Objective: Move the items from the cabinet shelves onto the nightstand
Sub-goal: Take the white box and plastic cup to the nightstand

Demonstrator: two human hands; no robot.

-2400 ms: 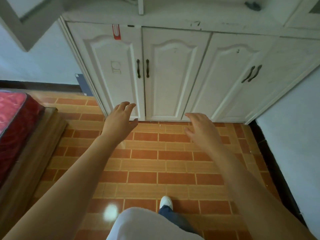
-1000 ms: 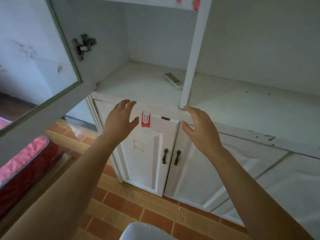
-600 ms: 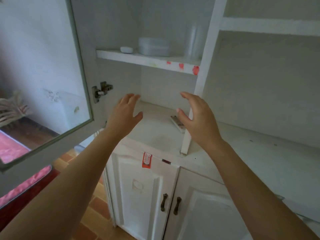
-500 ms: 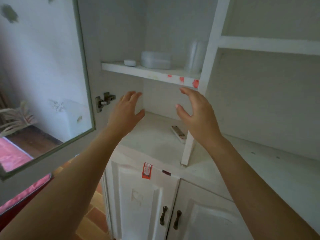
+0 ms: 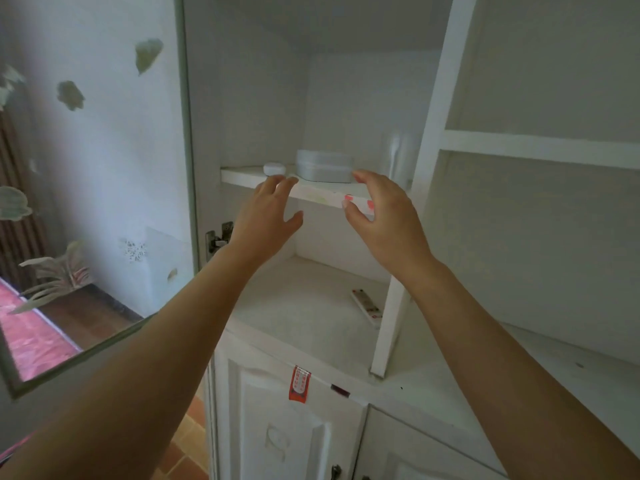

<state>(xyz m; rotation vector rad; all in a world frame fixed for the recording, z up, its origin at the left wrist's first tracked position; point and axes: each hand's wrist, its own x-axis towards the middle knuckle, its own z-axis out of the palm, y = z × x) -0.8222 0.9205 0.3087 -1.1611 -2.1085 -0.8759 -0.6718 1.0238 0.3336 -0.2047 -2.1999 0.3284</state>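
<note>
Reaching up with fingers spread and holding nothing, the left hand [image 5: 268, 216] and right hand [image 5: 382, 216] flank the front edge of the upper shelf [image 5: 313, 195], where the grey lidded box [image 5: 325, 165] lies just above and between them, its long axis along the shelf edge. A small white pod [image 5: 274, 169] sits left of the box, nearer the left hand, a clear cup [image 5: 398, 159] stands to the right, and a remote [image 5: 366, 304] lies on the lower shelf [image 5: 304, 317].

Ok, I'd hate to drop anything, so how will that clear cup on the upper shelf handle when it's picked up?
The clear cup is tall and narrow, so a nudge would probably tip it. Its walls look thin and see-through: likely light, possibly smooth in the grip; glass or plastic, I cannot tell. It stands against the divider post, so the right hand has little room there.
</note>
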